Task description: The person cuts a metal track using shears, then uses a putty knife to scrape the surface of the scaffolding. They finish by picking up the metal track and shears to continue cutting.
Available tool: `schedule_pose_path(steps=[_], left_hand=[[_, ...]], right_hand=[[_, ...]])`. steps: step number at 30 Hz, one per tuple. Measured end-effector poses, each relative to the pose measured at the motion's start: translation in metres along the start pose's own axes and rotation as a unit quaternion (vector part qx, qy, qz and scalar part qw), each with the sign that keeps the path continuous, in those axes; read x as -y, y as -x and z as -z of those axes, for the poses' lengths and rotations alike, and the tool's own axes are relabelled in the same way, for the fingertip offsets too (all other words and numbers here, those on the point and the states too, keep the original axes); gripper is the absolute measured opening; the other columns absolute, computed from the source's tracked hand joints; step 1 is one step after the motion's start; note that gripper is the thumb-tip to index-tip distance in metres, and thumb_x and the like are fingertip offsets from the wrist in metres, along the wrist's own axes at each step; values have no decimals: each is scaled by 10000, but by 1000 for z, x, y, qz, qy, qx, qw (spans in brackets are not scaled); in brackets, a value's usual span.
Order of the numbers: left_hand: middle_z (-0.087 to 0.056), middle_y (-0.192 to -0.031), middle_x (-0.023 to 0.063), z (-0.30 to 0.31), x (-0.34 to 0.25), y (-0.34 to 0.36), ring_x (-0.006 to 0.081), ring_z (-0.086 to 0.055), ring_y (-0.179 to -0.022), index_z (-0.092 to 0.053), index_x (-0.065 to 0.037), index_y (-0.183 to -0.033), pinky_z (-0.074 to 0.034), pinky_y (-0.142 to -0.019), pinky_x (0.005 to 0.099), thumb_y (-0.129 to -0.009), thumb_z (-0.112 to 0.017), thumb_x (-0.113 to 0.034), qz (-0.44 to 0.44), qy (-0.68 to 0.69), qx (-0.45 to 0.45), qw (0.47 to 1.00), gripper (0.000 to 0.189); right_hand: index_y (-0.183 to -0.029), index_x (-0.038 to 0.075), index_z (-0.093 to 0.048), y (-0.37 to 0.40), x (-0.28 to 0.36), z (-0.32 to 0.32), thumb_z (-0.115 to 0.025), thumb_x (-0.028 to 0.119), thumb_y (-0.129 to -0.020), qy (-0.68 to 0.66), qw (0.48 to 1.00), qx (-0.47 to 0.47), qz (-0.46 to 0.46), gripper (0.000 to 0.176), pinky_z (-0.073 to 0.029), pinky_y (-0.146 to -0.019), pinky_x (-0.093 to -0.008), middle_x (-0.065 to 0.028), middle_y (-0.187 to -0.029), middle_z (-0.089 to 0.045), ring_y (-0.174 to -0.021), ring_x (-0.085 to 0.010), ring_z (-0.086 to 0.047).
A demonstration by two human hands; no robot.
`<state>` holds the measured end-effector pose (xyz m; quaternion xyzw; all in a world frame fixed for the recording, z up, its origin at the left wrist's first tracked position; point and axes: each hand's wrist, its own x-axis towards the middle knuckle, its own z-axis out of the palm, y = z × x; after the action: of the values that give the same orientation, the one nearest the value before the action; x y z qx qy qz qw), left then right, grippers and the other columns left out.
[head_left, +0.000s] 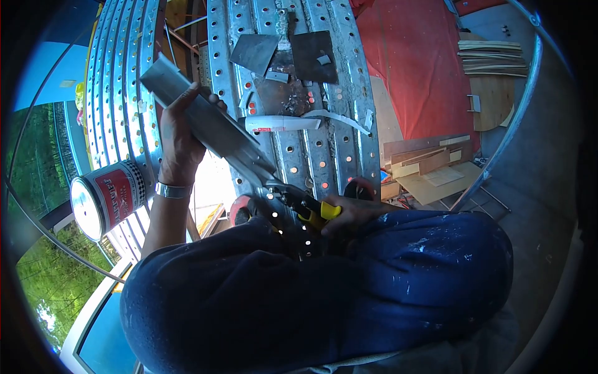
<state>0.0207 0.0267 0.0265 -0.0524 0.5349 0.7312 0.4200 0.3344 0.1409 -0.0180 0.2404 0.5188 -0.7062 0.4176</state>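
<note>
My left hand (pixel 182 134) is wrapped round a long grey metal profile (pixel 215 131), which slants from upper left down toward my knees. In my right hand (pixel 355 212) is a pair of tin snips (pixel 308 207) with yellow and black handles. Their jaws meet the lower end of the profile. Just beyond, a white tube (pixel 283 123) lies across the perforated metal planks (pixel 233 81). Two dark sheet pieces (pixel 314 57) rest farther up, with small metal offcuts (pixel 276 76) around them.
A paint-style can (pixel 109 198) with a red label stands at the left on another perforated plank (pixel 124 62). Red sheeting (pixel 408 68) covers the area at right. Stacked boards (pixel 492 59) and wood pieces (pixel 436 168) lie lower down there. A metal pole (pixel 526 118) curves along the right.
</note>
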Motion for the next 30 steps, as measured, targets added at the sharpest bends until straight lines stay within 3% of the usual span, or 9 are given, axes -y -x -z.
schedule_pose_path(steps=[3,9,12,15,23,27,30], left_hand=[[-580,-784,121,9,-1,-5,244,-627,-756,-492,-3,-972,-528,-705,369,-877,-592,-184,-6,24,-9,1000,228],[-574,-781,121,1,1,2,245,-624,-758,-489,0,-970,-528,-710,375,-888,-581,-188,2,7,-17,1000,224],[-576,-782,124,2,2,1,248,-624,-757,-491,8,-981,-529,-714,372,-890,-582,-188,22,26,-12,999,235],[-582,-787,125,5,1,-5,249,-623,-759,-497,10,-985,-529,-719,370,-889,-587,-191,50,47,-1,998,240],[-598,-790,121,1,-4,-3,248,-628,-739,-518,1,-961,-530,-708,362,-885,-603,-207,80,42,16,996,237],[-600,-782,122,8,0,-7,244,-633,-735,-526,0,-945,-531,-692,357,-885,-602,-206,61,15,39,997,227],[-603,-780,124,4,0,-3,238,-635,-730,-533,0,-942,-532,-685,357,-884,-606,-210,26,-36,46,998,230]], right_hand=[[-1212,14,-493,-11,-2,2,-764,217,-700,-177,972,149,34,614,-431,-848,-315,-88,-1061,-597,-1009,-197,-559],[-1215,7,-493,3,11,-5,-755,175,-708,-106,993,53,15,595,-436,-848,-309,-85,-1050,-604,-987,-183,-568],[-1200,4,-502,-1,3,-5,-753,178,-715,-6,999,-1,53,574,-438,-845,-319,-84,-1032,-603,-978,-176,-567],[-1180,3,-518,-3,15,1,-749,198,-720,38,996,48,66,551,-437,-839,-320,-78,-1010,-602,-966,-167,-565],[-1068,-3,-581,-9,12,-5,-687,191,-754,48,992,13,119,383,-439,-788,-301,-52,-912,-608,-894,-130,-575],[-1068,-6,-585,-12,15,3,-694,190,-756,80,990,21,113,384,-443,-782,-300,-54,-914,-616,-886,-133,-581],[-1069,-9,-587,-8,14,6,-705,196,-754,5,995,50,88,394,-445,-782,-301,-59,-921,-623,-885,-135,-584]])
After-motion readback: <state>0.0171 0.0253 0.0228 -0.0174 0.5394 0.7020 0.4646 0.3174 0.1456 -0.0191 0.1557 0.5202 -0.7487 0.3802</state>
